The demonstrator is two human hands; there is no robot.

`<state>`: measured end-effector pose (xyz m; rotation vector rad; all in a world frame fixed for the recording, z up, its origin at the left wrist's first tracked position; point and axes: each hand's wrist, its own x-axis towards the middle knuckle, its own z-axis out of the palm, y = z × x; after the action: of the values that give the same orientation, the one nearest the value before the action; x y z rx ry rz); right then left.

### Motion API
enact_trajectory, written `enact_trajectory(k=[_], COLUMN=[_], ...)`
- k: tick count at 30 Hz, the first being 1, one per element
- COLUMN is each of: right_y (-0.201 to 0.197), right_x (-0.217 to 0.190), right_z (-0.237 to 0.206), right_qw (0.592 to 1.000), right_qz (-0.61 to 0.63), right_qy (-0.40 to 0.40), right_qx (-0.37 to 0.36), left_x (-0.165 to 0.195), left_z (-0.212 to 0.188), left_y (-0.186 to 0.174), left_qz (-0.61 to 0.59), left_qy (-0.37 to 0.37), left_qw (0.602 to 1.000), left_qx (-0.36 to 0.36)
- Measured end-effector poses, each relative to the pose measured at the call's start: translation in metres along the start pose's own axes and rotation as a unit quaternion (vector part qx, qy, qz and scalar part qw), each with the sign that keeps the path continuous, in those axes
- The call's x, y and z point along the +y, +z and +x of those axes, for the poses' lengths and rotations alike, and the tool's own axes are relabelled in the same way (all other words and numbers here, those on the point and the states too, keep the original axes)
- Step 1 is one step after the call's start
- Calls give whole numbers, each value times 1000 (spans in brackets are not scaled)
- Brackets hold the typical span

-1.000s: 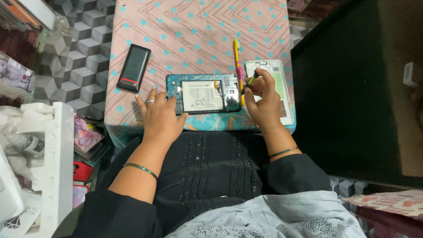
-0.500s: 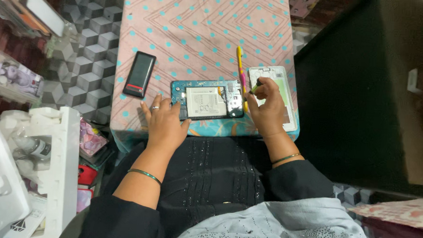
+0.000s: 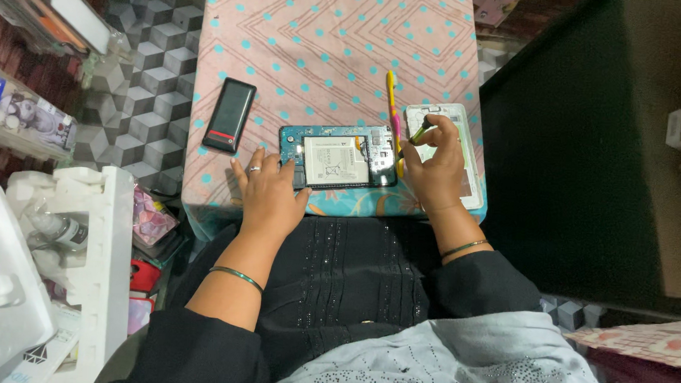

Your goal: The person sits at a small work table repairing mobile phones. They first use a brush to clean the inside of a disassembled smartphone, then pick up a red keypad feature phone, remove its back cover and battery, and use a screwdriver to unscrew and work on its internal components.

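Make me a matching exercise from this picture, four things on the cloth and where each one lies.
Things:
1. opened phone
2. black phone
3. white back cover
4. yellow and pink tool

Places:
A. under the right hand
B. alone, left of the rest
C. steadied by the left hand
D. between the opened phone and the cover

Pairs: 1-C, 2-B, 3-A, 4-D

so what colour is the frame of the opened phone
Teal-blue, around a white battery; the opened phone shows best in the head view.

Black sleeves and a sequinned black garment are worn; thin bangles are seen on both wrists, a ring on the left hand.
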<state>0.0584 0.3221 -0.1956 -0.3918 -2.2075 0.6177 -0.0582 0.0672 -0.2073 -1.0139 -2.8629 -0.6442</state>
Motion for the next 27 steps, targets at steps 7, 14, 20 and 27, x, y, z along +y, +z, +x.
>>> enact_trajectory(k=[7, 14, 20, 27], right_y=[-11, -4, -2, -15], right_x=[10, 5, 4, 10], right_z=[-2, -5, 0, -3], right_qw=[992, 999, 998, 997], right_qz=[101, 40, 57, 50], right_qy=[-64, -7, -19, -3], right_qx=[-50, -33, -31, -60], left_x=[0, 0, 0, 0], left_z=[0, 0, 0, 0], left_y=[0, -1, 1, 1], left_qz=[-3, -2, 7, -3], left_qy=[8, 1, 4, 3], left_qw=[1000, 1000, 1000, 1000], left_qx=[8, -4, -1, 1])
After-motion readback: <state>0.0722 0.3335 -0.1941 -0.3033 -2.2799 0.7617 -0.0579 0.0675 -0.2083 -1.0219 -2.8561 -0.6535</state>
